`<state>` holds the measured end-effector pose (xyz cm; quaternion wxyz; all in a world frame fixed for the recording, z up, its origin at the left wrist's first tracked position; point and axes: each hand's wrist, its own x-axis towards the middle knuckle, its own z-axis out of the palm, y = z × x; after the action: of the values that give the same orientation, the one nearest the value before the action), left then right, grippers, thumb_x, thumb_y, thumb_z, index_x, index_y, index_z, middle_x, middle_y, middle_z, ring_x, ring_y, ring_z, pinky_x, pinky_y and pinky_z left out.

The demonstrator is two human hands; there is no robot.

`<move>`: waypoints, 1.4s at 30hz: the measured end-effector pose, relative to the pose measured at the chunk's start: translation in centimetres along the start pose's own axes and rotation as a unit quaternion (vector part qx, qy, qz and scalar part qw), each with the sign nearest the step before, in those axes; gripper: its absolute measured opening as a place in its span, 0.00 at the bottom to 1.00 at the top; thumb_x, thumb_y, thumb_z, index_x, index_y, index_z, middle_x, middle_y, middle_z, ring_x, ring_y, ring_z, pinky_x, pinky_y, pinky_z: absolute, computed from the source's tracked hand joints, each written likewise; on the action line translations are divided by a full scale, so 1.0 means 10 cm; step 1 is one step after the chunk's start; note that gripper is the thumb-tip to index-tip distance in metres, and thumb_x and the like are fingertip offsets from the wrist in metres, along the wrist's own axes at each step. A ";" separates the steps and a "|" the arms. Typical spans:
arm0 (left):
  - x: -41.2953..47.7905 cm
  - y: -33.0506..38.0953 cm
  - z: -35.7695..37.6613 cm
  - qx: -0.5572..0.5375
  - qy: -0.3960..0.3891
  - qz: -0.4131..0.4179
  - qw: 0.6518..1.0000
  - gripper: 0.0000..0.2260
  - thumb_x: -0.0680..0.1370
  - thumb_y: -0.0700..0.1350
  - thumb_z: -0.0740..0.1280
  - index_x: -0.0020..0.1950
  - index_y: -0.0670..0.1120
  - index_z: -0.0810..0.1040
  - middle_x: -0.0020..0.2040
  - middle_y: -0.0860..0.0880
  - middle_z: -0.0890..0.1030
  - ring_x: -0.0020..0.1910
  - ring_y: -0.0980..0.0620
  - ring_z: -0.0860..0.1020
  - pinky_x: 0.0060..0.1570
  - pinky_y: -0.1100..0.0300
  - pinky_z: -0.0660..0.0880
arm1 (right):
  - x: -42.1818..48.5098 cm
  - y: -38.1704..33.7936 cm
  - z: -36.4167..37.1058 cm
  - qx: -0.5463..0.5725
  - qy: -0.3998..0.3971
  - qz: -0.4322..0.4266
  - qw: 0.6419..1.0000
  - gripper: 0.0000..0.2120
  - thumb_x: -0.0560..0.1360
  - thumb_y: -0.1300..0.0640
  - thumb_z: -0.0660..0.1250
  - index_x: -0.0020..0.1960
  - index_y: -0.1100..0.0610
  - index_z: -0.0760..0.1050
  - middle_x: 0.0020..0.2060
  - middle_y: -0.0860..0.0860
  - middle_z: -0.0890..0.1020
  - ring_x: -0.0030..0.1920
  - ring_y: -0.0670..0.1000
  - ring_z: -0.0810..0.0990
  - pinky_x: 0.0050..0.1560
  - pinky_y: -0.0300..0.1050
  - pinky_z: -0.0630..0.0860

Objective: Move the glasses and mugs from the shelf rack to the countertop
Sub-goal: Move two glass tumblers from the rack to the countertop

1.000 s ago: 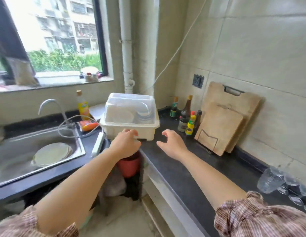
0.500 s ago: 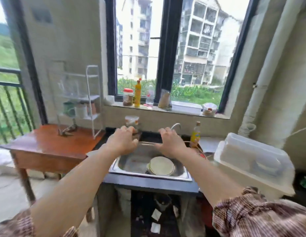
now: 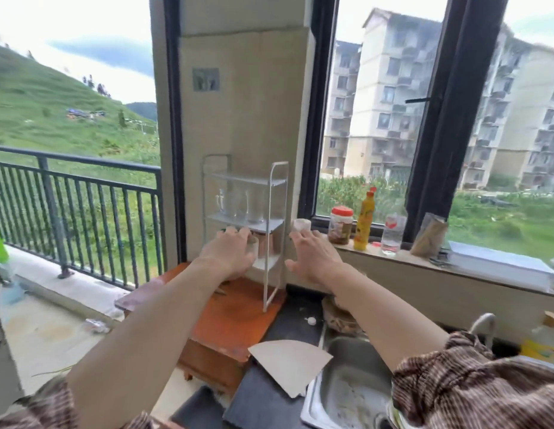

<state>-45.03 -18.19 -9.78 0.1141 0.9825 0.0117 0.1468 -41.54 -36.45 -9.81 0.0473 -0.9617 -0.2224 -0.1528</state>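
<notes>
The dark countertop (image 3: 296,315) carries a steel sink (image 3: 340,351). To its left, touching it, stands a wooden table (image 3: 226,323). The white shelf rack (image 3: 275,212) stands on the table against the wall. Clear glass mugs (image 3: 235,202) stand upright in a row on its middle tier.

The left hand (image 3: 229,255) is at the front of the lower tier, fingers curved and close together against a clear glass (image 3: 253,246). Whether it grips the glass cannot be determined. The right hand (image 3: 313,255) hovers just right of the rack, fingers spread, holding nothing.

A red-lidded jar (image 3: 340,226) and a yellow bottle (image 3: 365,222) stand on the windowsill.
</notes>
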 end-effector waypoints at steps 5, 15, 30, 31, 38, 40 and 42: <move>0.74 -0.57 0.00 -0.020 0.008 -0.025 0.999 0.22 0.75 0.50 0.61 0.69 0.47 0.67 0.66 0.43 0.71 0.65 0.42 0.70 0.61 0.46 0.71 | 0.95 -0.25 0.21 0.009 0.013 -0.014 1.000 0.24 0.74 0.50 0.63 0.67 0.58 0.67 0.64 0.58 0.72 0.65 0.59 0.69 0.63 0.54 0.69; 2.39 -1.70 0.37 -0.127 0.006 -0.021 0.992 0.23 0.75 0.49 0.62 0.70 0.48 0.66 0.68 0.43 0.70 0.63 0.43 0.72 0.58 0.49 0.71 | 2.69 -0.55 0.98 0.049 0.026 0.066 0.996 0.25 0.73 0.49 0.64 0.67 0.57 0.66 0.64 0.55 0.71 0.63 0.57 0.69 0.61 0.52 0.70; 3.98 -2.37 1.02 -0.437 -0.063 -0.119 0.889 0.22 0.78 0.51 0.61 0.68 0.41 0.69 0.63 0.41 0.76 0.60 0.42 0.74 0.64 0.50 0.70 | 4.15 -0.79 1.70 0.313 0.018 0.236 0.920 0.28 0.73 0.53 0.67 0.71 0.58 0.64 0.67 0.56 0.73 0.65 0.58 0.72 0.63 0.52 0.70; 4.03 -2.38 1.05 -0.468 -0.061 -0.123 0.873 0.20 0.77 0.51 0.61 0.65 0.41 0.72 0.57 0.43 0.78 0.57 0.43 0.75 0.63 0.48 0.72 | 4.21 -0.79 1.73 0.332 0.029 0.248 0.910 0.26 0.73 0.53 0.67 0.68 0.59 0.66 0.64 0.56 0.75 0.63 0.58 0.73 0.61 0.52 0.71; 4.23 -2.38 1.14 -0.541 -0.100 -0.115 0.827 0.15 0.80 0.54 0.57 0.49 0.45 0.78 0.45 0.47 0.77 0.48 0.45 0.77 0.49 0.52 0.74 | 4.39 -0.78 1.81 0.495 0.092 0.329 0.799 0.11 0.74 0.54 0.65 0.46 0.62 0.74 0.39 0.55 0.74 0.41 0.53 0.72 0.48 0.52 0.73; 4.26 -2.36 1.14 -0.543 -0.122 -0.107 0.824 0.16 0.80 0.54 0.56 0.47 0.45 0.77 0.45 0.47 0.78 0.47 0.44 0.78 0.50 0.52 0.76 | 4.38 -0.77 1.80 0.502 0.096 0.344 0.788 0.14 0.76 0.50 0.61 0.48 0.61 0.76 0.39 0.53 0.76 0.39 0.51 0.73 0.49 0.52 0.75; 4.28 -2.34 1.16 -0.556 -0.138 -0.109 0.813 0.16 0.81 0.55 0.57 0.46 0.45 0.76 0.46 0.47 0.79 0.48 0.44 0.79 0.52 0.50 0.77 | 4.35 -0.76 1.79 0.523 0.112 0.358 0.766 0.16 0.78 0.47 0.60 0.48 0.59 0.77 0.38 0.53 0.79 0.38 0.49 0.75 0.44 0.46 0.74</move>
<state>-0.52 4.50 -13.65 0.6562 0.7540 0.0194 -0.0223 -2.88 -8.78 -12.93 0.6186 -0.7740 0.0991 -0.0914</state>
